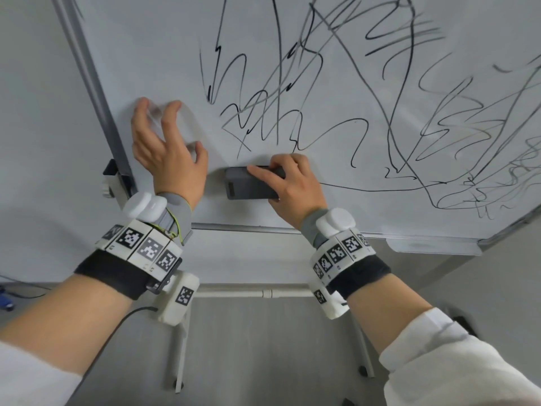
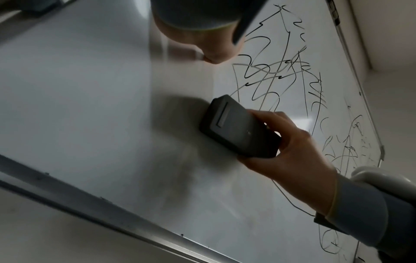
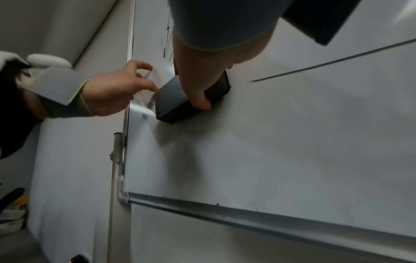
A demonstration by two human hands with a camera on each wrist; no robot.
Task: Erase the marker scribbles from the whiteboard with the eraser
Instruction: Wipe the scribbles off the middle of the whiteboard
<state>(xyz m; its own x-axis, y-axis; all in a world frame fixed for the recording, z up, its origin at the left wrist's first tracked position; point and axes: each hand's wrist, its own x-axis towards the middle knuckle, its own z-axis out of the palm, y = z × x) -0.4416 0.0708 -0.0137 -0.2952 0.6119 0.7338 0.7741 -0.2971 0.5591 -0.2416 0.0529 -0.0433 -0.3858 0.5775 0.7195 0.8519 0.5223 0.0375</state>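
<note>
Head: 1 eraser (image 1: 251, 184) in R hand (image 1: 288, 189), 1 whiteboard (image 1: 164, 54).

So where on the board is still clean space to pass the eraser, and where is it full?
Clean: the strip of board between the eraser and the bottom frame, and the left part around the left hand. Crowded: scribbles fill everything above and right of the right hand, which holds the eraser flat on the board.
</note>
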